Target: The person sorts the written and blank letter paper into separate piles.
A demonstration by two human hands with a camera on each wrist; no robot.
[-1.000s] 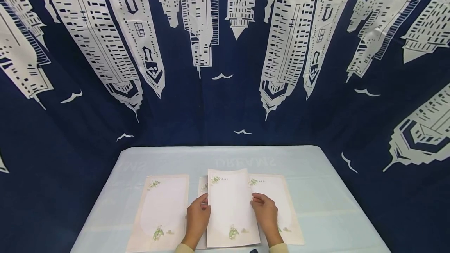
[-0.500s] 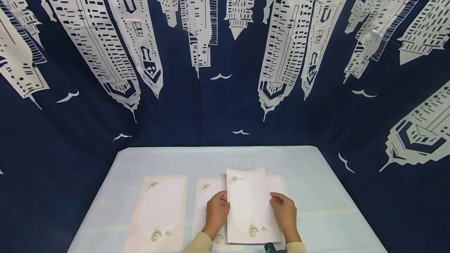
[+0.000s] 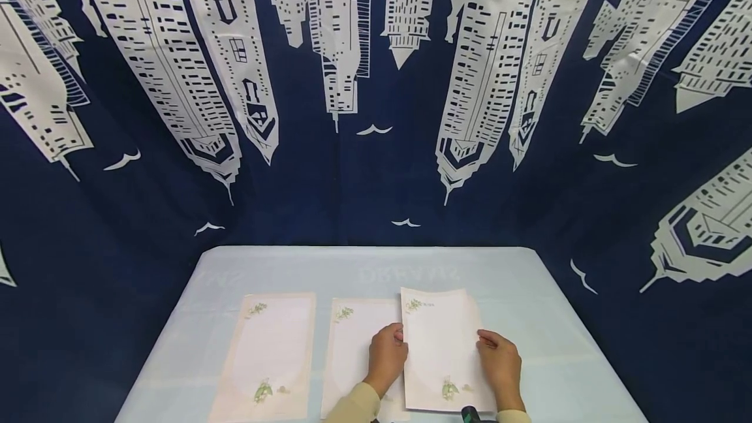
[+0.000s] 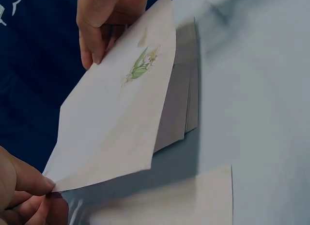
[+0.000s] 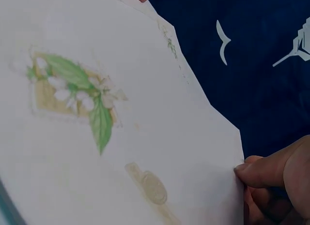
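Both hands hold a sheet of decorated letter paper (image 3: 443,351) by its two long edges, raised over the table at the right. It is pale pink, with green leaves and white flowers printed in its upper left corner and near its bottom. My left hand (image 3: 388,354) pinches the left edge between thumb and fingers; in the left wrist view the thumb (image 4: 36,180) lies on top. At the opposite edge my right hand (image 3: 501,365) pinches the paper likewise, its thumb (image 5: 256,172) showing in the right wrist view. More sheets (image 4: 181,99) lie beneath, mostly hidden.
A similar sheet (image 3: 270,344) lies flat at the left of the pale blue table (image 3: 564,344). Another one (image 3: 352,344) lies in the middle, partly behind my left hand and forearm. A dark blue cloth (image 3: 352,188) with white buildings and birds hangs behind the table.
Both hands have carried the held sheet rightward, from over the middle sheet to over the right-hand place. The middle sheet now shows more; the left sheet has stayed put.
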